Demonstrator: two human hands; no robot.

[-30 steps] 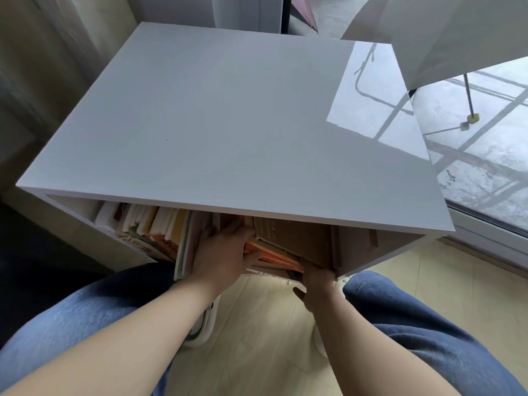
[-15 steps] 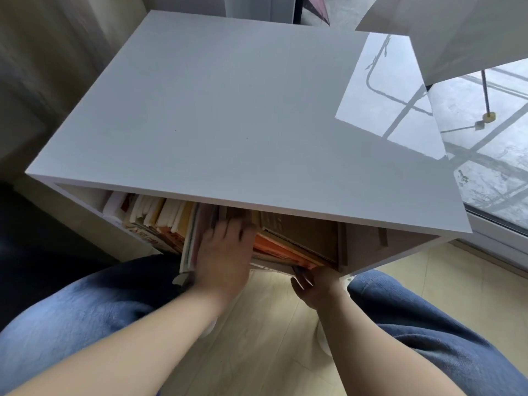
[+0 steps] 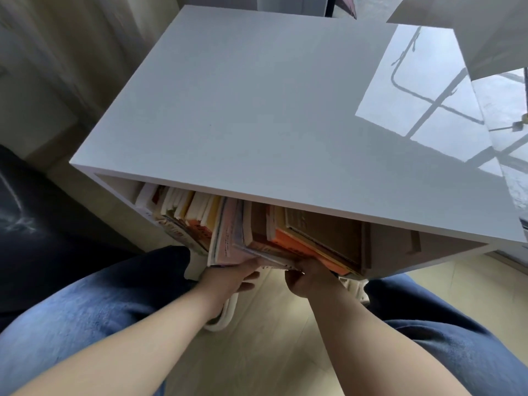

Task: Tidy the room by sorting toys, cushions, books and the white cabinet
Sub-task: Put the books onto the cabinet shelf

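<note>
The fingers [image 3: 295, 271] of the right hand [image 3: 310, 278] curl round the lower front edge of the leaning books [image 3: 288, 241] and grip it. The fingers [image 3: 251, 262] of the left hand [image 3: 230, 277] reach up to the bottom edge of the pink-covered book [image 3: 228, 238]. Whether they clasp it or only press against it I cannot tell.

All the books sit in the open compartment of the white cabinet [image 3: 257, 110], just under its glossy top. The upright books [image 3: 183, 207] stand in a row at the left. The leaning ones fill the middle and right, slumped over towards the right wall with their orange and brown covers turned upward. Their long axis runs from the hands back and up into the compartment, and their near ends jut past the cabinet's front edge.

The step in hand seems to be straightening the books. The next move probably calls for both hands to square the slumped bundle, tip it up to match the row, and push it in flush.

Below the hands lie the pale wooden floor [image 3: 280, 344] and a white slipper [image 3: 225, 312].
</note>
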